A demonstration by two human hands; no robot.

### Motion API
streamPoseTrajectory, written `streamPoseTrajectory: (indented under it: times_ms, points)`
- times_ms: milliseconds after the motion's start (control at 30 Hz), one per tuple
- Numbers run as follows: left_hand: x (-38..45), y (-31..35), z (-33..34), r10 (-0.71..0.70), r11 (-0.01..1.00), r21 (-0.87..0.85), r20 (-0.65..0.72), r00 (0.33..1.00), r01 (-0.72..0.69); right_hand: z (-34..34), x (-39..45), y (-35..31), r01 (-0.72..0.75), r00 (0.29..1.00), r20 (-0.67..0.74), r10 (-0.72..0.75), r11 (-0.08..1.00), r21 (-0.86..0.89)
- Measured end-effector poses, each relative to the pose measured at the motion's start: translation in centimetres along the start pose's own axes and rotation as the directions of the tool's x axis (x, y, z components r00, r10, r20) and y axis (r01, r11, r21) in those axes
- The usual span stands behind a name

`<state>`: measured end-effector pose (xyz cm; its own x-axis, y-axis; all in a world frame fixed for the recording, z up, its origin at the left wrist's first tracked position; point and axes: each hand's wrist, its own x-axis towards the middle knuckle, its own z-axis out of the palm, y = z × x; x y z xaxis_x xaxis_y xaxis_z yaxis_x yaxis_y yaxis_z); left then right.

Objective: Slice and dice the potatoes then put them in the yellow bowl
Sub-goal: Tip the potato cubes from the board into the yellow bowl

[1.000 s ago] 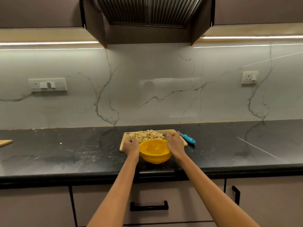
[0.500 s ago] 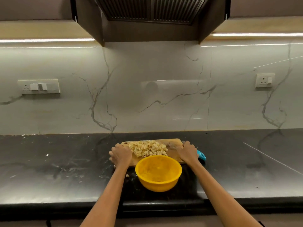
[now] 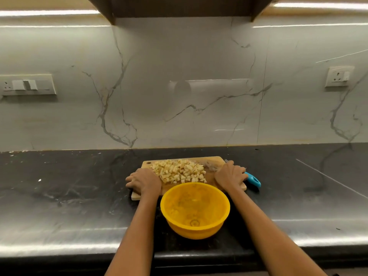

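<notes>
A heap of diced potato (image 3: 179, 171) lies on a wooden cutting board (image 3: 211, 163) on the black counter. My left hand (image 3: 144, 182) grips the board's left edge and my right hand (image 3: 230, 175) grips its right edge, fingers curled over the sides. The yellow bowl (image 3: 195, 210) stands just in front of the board, between my forearms, with only a few small bits inside. A knife with a blue handle (image 3: 253, 180) lies on the counter right beside the board, partly hidden behind my right hand.
The black counter (image 3: 69, 196) stretches wide on both sides and ends at a front edge near the bottom. A marble backsplash (image 3: 179, 86) rises behind it, carrying a switch panel (image 3: 27, 85) at left and a socket (image 3: 339, 76) at right.
My hands moved from the bowl's rim to the two side edges of the cutting board. The view has come closer and tilted down toward the counter.
</notes>
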<state>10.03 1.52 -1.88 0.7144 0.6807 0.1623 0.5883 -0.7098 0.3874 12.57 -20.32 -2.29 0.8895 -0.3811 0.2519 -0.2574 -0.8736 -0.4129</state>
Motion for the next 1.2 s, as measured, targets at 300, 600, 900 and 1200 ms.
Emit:
streamPoseTrajectory:
  times_ms: [300, 600, 900, 1200]
  points:
    - [2.7, -0.5, -1.0, -0.076, 0.964, -0.244, 0.142, 0.987, 0.109, -0.1, 1.5, 0.1, -0.079, 0.997, -0.007, 0.082, 0.978, 0.193]
    - [2.8, 0.0, -2.0, -0.088, 0.86, -0.484, 0.176, 0.98, 0.164, -0.8, 2.6, 0.1, -0.113, 0.991, -0.033, 0.13, 0.944, 0.311]
    - [1.2, -0.3, -5.8, 0.025, 0.834, -0.54, 0.252, 0.967, 0.119, -4.1, 1.9, 0.0, -0.051, 0.985, -0.133, 0.105, 0.932, 0.358]
    - [-1.3, -1.0, -11.7, 0.257, 0.775, -0.631, 0.276, 0.926, -0.027, -10.1, 0.1, 0.2, 0.007, 0.977, -0.198, 0.077, 0.92, 0.392]
